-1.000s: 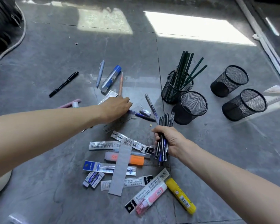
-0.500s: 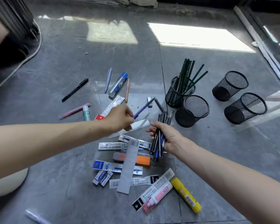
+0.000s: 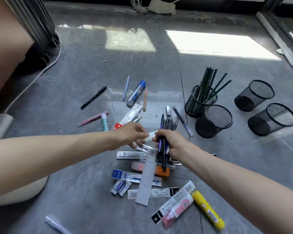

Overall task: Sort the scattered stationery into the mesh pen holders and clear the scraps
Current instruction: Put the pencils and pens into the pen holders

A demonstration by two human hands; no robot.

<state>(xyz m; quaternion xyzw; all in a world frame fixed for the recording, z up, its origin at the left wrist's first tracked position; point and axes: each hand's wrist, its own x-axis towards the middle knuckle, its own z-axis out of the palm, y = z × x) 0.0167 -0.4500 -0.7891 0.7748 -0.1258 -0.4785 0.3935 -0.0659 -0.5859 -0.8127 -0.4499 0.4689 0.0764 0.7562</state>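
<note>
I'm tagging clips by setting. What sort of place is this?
Likely an indoor room, work done on the floor: glossy grey floor tiles, a sunlight patch as from a window, and a white cord along the edge.

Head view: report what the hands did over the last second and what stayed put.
The left hand picked a blue pen off the floor, carried it right and slid it into the bundle of pens gripped by the right hand; the left hand's fingers no longer hold it. Unchanged: the right hand's grip, four mesh holders, pencils in one, packets lying scattered.
</note>
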